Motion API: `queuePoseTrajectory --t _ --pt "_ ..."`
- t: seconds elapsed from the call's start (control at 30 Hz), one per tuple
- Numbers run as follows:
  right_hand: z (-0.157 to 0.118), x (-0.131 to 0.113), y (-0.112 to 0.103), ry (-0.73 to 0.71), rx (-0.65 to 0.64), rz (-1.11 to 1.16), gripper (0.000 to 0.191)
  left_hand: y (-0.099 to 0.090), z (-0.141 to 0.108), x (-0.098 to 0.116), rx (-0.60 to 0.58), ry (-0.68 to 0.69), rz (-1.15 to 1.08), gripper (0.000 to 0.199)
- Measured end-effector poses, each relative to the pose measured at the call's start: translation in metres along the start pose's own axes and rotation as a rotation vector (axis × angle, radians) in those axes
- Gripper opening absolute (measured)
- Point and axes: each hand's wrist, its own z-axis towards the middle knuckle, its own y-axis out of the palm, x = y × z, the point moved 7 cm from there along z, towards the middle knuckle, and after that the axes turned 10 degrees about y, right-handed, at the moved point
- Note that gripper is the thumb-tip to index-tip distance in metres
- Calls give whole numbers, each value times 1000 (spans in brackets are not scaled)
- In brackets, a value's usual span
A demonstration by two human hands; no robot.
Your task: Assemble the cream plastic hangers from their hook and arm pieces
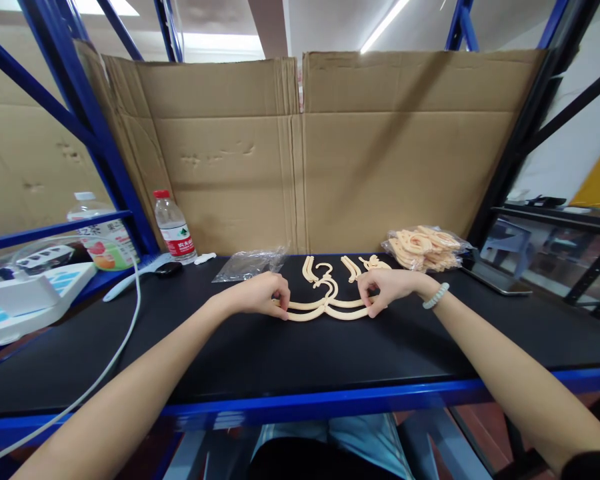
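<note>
A pair of beige plastic clothes hangers [303,316] lies on the black tabletop, one close behind the other, their hooks pointing away from me. My left hand [265,295] is closed in a pinch around the left ends of the hanger arms. At the opposite ends, my right hand [384,288], with a pale beaded bracelet [436,296] on its wrist, pinches the right arms. Just behind them lie several loose beige hanger parts [351,268], including a hook [323,268] and short curved pieces [309,269]. My fingers cover the tips of the arms.
A clear bag of beige parts [425,248] sits at the back right. Crumpled clear plastic [250,264] lies behind my left hand. Further left stand a red-capped bottle [175,230], a power strip [35,300] and a white cable [130,327]. Cardboard [220,173] walls the back.
</note>
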Motion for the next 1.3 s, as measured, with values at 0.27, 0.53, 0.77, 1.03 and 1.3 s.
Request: queuePoseTrajectory --t 0.27,0.53,0.77,1.03,1.3 --pt "-2 5 3 50 -36 -11 19 0 1 3 -3 -25 98 8" --pt "-6 10 0 149 -13 -24 13 5 -1 5 -44 -73 186 6" --pt "-6 12 -3 227 51 -84 12 5 -2 4 -50 -119 263 5" --pt "-10 3 -10 163 131 -123 31 -1 -2 12 -35 -152 329 12" --pt "-1 -17 7 137 101 -116 25 12 1 11 -93 -106 250 14"
